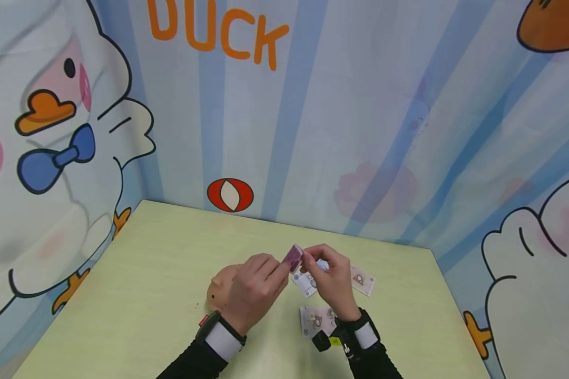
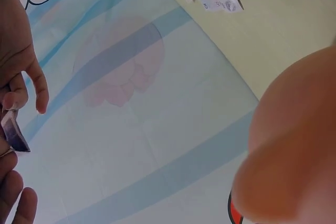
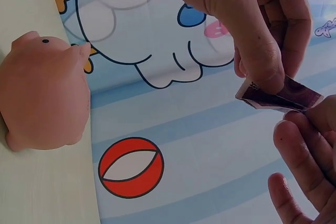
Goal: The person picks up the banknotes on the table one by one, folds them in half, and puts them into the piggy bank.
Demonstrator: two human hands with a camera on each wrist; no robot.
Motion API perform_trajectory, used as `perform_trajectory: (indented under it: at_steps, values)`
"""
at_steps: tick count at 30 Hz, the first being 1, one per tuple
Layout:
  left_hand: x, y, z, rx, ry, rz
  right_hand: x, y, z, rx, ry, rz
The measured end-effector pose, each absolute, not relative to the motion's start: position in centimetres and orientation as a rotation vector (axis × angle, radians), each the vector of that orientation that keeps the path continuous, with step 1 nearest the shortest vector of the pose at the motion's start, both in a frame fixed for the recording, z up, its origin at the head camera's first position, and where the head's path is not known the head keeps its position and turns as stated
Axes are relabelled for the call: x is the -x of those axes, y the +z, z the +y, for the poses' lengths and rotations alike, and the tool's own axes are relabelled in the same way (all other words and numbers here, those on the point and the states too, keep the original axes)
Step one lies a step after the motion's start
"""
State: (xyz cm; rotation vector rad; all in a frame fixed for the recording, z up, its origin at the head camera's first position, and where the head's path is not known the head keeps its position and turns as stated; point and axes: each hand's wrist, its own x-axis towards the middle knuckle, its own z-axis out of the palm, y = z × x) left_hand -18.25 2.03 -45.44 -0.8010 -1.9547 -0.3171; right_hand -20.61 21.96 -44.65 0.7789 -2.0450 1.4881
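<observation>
Both hands meet over the table, holding a small folded purple banknote (image 1: 293,258) between them. My left hand (image 1: 258,289) pinches its left end, and my right hand (image 1: 332,279) pinches the right end with thumb and fingers. In the right wrist view the folded banknote (image 3: 281,97) shows a crease, with fingertips at both ends. A pink piggy bank (image 1: 220,287) stands on the table behind my left hand, which partly hides it. Seen from the right wrist, the whole piggy bank (image 3: 47,95) shows ears and a snout.
Pale banknotes (image 1: 305,284) lie behind my right hand, with another banknote (image 1: 363,281) to its right. A further banknote (image 1: 313,321) lies partly hidden by the right wrist camera. The pale yellow table (image 1: 170,247) ends at a cartoon-printed backdrop (image 1: 308,131).
</observation>
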Motion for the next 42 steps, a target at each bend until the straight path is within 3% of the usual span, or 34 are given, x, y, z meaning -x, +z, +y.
perform_trajectory:
  at_steps: [22, 42]
  values:
    - [18.0, -44.5, 2.6, 0.811, -0.273, -1.971, 19.7, -44.0, 22.1, -0.812, 1.459, -2.053]
    - [18.0, -44.2, 2.6, 0.747, -0.884, -2.040, 20.2, -43.9, 22.5, -0.839, 1.506, -2.004]
